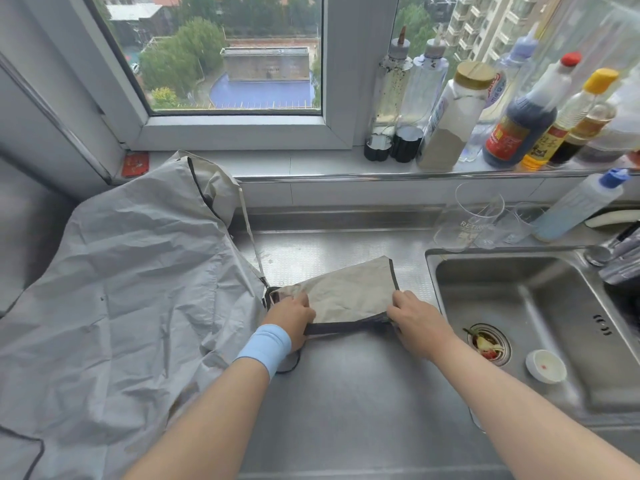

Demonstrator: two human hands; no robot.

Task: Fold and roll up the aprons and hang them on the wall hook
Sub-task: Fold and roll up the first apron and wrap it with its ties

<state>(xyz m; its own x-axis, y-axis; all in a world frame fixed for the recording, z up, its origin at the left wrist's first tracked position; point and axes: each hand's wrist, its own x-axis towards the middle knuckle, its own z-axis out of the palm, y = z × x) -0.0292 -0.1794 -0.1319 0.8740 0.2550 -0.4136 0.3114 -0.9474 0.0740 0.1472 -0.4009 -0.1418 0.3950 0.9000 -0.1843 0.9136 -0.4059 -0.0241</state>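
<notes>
1. Grey cloth edged in dark trim, the folded apron point(346, 299) is lying as a compact wedge on the steel counter point(346, 410). It is sitting mid-view, just beside the left rim of the sink point(519, 306).
2. The left hand point(291, 318), wearing a pale blue wristband point(265, 348), is gripping the wedge's left end, with its fingers curling over the top layer. The right hand point(415, 320) is gripping the right end likewise, close to the trimmed corner.
3. Folding is looking finished on this piece, so the step in hand is probably the start of the roll.
4. The next move is calling for both hands to turn the near edge over together. The ends will need keeping level so the layers are not fanning out.
5. A thin tie point(249, 230) is trailing from the wedge's left end up toward the second apron point(121, 289); whose tie it is cannot be told. It will need keeping free for hanging.
6. That second apron is sprawling open and crumpled across the counter's left side, not yet folded.
7. Further out, glasses point(485, 220) are standing behind the sink and bottles point(519, 126) are crowding the windowsill point(294, 161). No wall hook is showing.
</notes>
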